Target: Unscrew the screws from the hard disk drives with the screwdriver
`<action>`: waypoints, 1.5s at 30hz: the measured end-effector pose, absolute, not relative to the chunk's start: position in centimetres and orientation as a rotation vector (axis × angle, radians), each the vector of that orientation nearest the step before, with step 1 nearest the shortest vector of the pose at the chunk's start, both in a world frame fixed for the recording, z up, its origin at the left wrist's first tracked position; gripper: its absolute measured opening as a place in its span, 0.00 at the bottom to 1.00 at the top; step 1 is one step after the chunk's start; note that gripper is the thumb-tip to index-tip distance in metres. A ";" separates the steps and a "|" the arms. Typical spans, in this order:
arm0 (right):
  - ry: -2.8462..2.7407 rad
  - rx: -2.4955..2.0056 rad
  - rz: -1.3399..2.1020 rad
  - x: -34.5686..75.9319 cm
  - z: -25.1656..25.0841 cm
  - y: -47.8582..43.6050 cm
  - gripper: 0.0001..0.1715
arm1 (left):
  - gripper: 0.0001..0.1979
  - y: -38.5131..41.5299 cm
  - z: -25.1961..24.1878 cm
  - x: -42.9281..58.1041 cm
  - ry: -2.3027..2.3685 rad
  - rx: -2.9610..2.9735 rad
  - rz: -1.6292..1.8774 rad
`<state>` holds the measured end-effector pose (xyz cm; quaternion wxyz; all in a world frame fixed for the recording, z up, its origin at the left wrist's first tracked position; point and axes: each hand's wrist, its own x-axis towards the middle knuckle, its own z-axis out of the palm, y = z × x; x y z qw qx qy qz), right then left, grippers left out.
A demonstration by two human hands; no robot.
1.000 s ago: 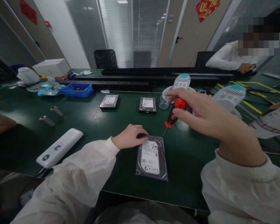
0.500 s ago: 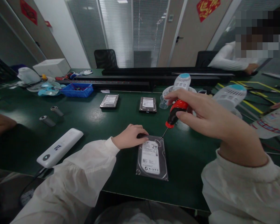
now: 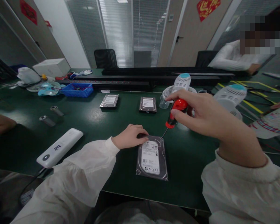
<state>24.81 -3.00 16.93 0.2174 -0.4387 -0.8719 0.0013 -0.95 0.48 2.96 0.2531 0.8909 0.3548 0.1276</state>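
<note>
A hard drive (image 3: 150, 158) lies label up on the green table in front of me. My left hand (image 3: 130, 137) grips its far left corner, thumb on the top face and fingers curled at the far edge. In my right hand (image 3: 198, 113) is a red and black screwdriver (image 3: 179, 107), held by its handle. The shaft slants down to the left, with its tip at the drive's far right corner. Whether a screw sits under the tip is too small to make out.
Two more hard drives (image 3: 109, 101) (image 3: 147, 104) lie farther back. At left are a white power bank (image 3: 60, 147), two metal cylinders (image 3: 47, 121) and a blue basket (image 3: 77, 90). White fans (image 3: 182, 81) stand behind my right hand. Another person's arm (image 3: 2, 124) rests at the left edge.
My right thumb and fingers have shifted on the screwdriver handle, which looks slightly turned. The tip stays at the same corner. My left hand and the hard drive have not moved.
</note>
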 end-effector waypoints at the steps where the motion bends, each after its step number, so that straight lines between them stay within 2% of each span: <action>1: -2.400 -1.255 -0.015 24.7 16.9 -3.0 0.27 | 0.13 0.5 3.0 -0.9 0.967 2.427 0.342; 5: -2.380 -1.326 -0.078 24.8 16.7 -2.9 0.32 | 0.13 0.5 3.1 -0.9 0.977 2.433 0.324; 9: -2.393 -1.219 -0.023 24.9 16.7 -3.0 0.23 | 0.12 0.5 3.1 -1.0 0.971 2.413 0.323; 12: -2.378 -1.204 -0.025 24.7 16.8 -3.0 0.20 | 0.13 0.5 3.1 -0.9 0.974 2.414 0.319; 19: -2.345 -1.329 -0.245 24.8 16.6 -3.0 0.26 | 0.13 0.5 3.1 -0.9 0.966 2.417 0.325; 26: -2.424 -1.103 -0.032 24.7 16.8 -3.1 0.21 | 0.12 0.5 2.9 -1.0 0.960 2.411 0.360; 31: -2.382 -1.304 -0.103 24.7 16.8 -3.1 0.26 | 0.13 0.5 3.1 -0.9 0.982 2.423 0.331; 36: -2.406 -1.185 0.004 25.0 16.9 -3.3 0.18 | 0.13 0.4 3.2 -1.0 0.963 2.384 0.327; 39: -2.407 -1.202 0.019 24.8 17.0 -3.2 0.16 | 0.13 0.4 3.2 -1.0 0.964 2.390 0.329; 45: -2.381 -1.327 -0.098 24.8 16.9 -3.2 0.25 | 0.13 0.4 3.5 -0.8 0.988 2.377 0.300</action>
